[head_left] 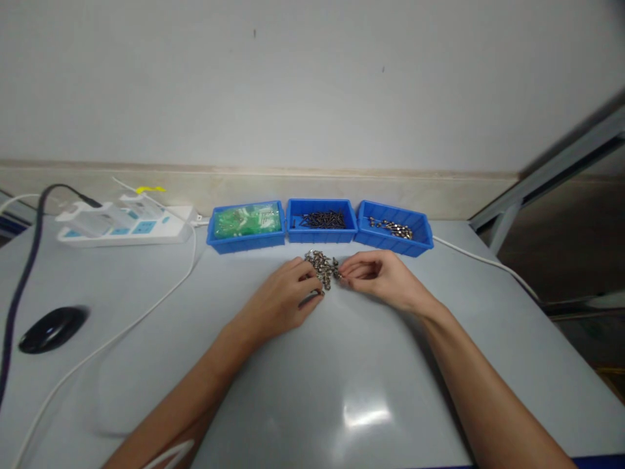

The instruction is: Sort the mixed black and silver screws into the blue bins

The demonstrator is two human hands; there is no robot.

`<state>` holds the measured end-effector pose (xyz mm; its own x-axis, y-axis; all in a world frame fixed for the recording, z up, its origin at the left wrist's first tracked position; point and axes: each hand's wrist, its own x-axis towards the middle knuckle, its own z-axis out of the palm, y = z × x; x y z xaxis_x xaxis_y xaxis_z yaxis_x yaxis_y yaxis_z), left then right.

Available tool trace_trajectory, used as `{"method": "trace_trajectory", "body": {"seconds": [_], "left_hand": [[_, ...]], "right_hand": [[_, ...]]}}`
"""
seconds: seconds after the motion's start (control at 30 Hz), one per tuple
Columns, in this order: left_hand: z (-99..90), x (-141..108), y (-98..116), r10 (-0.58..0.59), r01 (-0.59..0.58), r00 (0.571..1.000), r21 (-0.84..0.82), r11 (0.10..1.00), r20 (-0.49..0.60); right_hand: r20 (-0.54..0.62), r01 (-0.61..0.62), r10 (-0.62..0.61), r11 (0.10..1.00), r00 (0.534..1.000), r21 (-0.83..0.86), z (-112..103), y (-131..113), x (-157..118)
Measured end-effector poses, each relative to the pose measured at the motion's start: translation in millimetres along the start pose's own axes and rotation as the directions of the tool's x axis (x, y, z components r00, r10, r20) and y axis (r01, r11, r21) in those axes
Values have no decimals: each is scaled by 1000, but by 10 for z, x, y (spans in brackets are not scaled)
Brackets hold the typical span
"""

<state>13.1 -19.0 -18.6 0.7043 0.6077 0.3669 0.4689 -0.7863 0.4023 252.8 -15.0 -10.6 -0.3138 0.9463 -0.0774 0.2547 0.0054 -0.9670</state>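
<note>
A small pile of shiny metal screws or similar parts (321,266) lies on the grey table, in front of the middle bin. My left hand (291,292) touches the pile's left side, its fingers curled, with a small metal piece by the thumb tip. At the right side of the pile, my right hand (374,275) has its fingers and thumb closed at small metal parts. The right blue bin (407,246) holds shiny metal pieces at its middle. Dark screws (326,220) lie in the middle blue bin (319,238). Green items in clear wrapping (248,221) fill the left blue bin (249,245).
A white power strip (170,230) with plugged adapters stands at the back left. A black mouse (53,330) sits at the left, near a white cable (141,318) and a dark cable (29,267). Behind is a wall; a metal frame (547,176) rises at the right.
</note>
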Motion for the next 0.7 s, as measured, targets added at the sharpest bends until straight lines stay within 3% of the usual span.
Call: {"method": "trace_trajectory", "body": {"seconds": [0.07,0.13,0.17,0.23,0.3,0.37,0.43,0.53,0.57,0.63,0.7], "left_hand": [[0,3,9,12,-12,1000,10,1000,11],[3,11,19,21,-22,1000,15,1000,22],[3,15,25,24,-24,999,2,1000,22],[-2,27,46,18,-18,1000,-60,998,4],[-13,39,74,-24,16,998,-150,989,-50],[-24,51,104,-105,75,987,-235,969,-118],[-30,65,128,-200,136,964,-319,938,-177],[-16,86,136,-334,197,920,-495,846,-206],[-7,91,130,-378,208,903,-563,800,-203],[11,100,114,-454,224,874,-688,691,-171],[21,104,99,-505,240,856,-776,583,-114]], "right_hand": [[-57,-4,6,999,998,48,-17,-30,0],[-268,64,-41,995,963,79,-25,-59,6],[-409,123,-80,989,909,78,-26,-70,11],[-649,241,-163,970,743,32,-27,-83,22],[-763,311,-222,950,607,-29,-26,-90,28],[-784,316,-240,947,572,-59,-16,-103,23],[-726,279,-225,959,650,-47,12,-130,7],[-466,209,-185,978,865,0,84,-177,-25],[-358,189,-172,982,918,12,111,-189,-34],[-185,156,-147,987,972,34,158,-202,-48],[-77,127,-122,990,990,68,188,-204,-55]]}}
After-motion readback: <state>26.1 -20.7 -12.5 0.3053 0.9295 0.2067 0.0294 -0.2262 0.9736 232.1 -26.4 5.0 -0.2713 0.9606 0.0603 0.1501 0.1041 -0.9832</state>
